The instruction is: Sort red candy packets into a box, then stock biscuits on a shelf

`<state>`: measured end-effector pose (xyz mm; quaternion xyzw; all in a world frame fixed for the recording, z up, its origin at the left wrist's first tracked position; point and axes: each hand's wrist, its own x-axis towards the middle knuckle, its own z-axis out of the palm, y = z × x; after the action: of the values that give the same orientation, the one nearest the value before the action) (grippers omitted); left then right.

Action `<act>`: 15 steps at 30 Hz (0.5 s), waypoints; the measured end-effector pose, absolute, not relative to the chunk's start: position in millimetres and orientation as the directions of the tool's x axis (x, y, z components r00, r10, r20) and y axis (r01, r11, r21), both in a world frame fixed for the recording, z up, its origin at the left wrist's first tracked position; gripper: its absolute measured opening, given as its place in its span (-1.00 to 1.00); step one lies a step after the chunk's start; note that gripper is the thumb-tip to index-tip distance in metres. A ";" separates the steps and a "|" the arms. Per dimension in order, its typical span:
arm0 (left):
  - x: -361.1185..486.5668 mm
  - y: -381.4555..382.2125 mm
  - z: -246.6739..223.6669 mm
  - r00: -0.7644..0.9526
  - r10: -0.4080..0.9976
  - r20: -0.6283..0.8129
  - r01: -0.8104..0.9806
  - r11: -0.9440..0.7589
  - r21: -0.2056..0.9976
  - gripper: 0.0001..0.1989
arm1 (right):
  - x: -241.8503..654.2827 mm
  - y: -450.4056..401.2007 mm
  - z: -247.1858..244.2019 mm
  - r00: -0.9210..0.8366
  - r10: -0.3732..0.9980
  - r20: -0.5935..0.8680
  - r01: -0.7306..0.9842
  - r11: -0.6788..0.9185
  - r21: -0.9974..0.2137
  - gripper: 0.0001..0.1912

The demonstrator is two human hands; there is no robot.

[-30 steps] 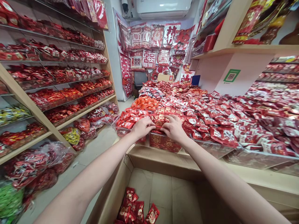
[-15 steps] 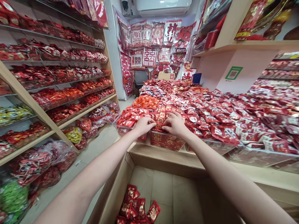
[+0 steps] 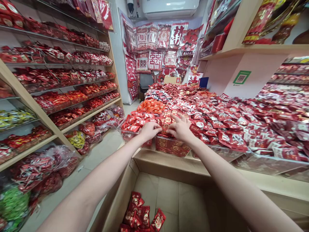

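Note:
Both hands are over a clear plastic bin [image 3: 173,146] of red packets with gold print [image 3: 166,121], at the front edge of the display. My left hand [image 3: 149,130] is closed, its thumb and forefinger pinched together at the bin's near left side. Whatever lies between those fingertips is too small to make out. Just to the right, my right hand [image 3: 181,128] rests on the packets with its fingers spread. Below my arms stands an open cardboard box [image 3: 166,163], with several red wrapped packets [image 3: 144,215] lying in its near left part.
Neighbouring bins hold red packets [image 3: 224,137] and orange ones [image 3: 152,105]. On the left, shelves [image 3: 84,120] carry more packets, and filled plastic bags [image 3: 43,164] sit on the floor. A wooden shelf unit [image 3: 265,48] juts out at upper right.
My right hand's fingers have stretched slightly forward and spread apart. My left hand keeps its pinch in nearly the same spot. The packets in the box look unchanged.

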<state>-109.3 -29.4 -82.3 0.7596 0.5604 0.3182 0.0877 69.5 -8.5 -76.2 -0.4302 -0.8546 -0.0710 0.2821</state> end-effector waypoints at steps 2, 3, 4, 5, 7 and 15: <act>-108.6 -31.0 -81.0 0.165 0.905 0.392 0.804 -0.354 0.479 -0.79 | 73.1 -4.0 -73.9 -0.423 0.725 0.544 0.788 0.591 -0.175 -0.81; -108.3 -31.7 -80.5 0.162 0.903 0.397 0.808 -0.353 0.473 -0.80 | 74.4 -1.9 -73.3 -0.396 0.736 0.549 0.797 0.573 -0.193 -0.80; -108.0 -32.3 -80.1 0.159 0.901 0.404 0.811 -0.352 0.467 -0.80 | 75.2 0.0 -72.9 -0.380 0.741 0.553 0.805 0.560 -0.198 -0.79; -107.8 -32.7 -79.8 0.156 0.898 0.412 0.815 -0.352 0.460 -0.80 | 75.6 1.4 -72.6 -0.372 0.744 0.555 0.813 0.550 -0.193 -0.80; -107.7 -32.9 -79.8 0.153 0.891 0.427 0.823 -0.354 0.444 -0.80 | 76.1 2.7 -71.2 -0.379 0.742 0.553 0.821 0.546 -0.169 -0.81; -109.4 -32.9 -80.9 0.173 0.881 0.440 0.840 -0.366 0.400 -0.80 | 109.1 -9.6 -57.7 -0.476 0.654 0.588 0.756 0.646 -0.106 -0.80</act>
<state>-109.4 -32.9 -80.9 0.7653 0.5623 0.3117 0.0326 109.1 -9.6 -57.7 -0.4121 -0.8550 -0.0842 0.3034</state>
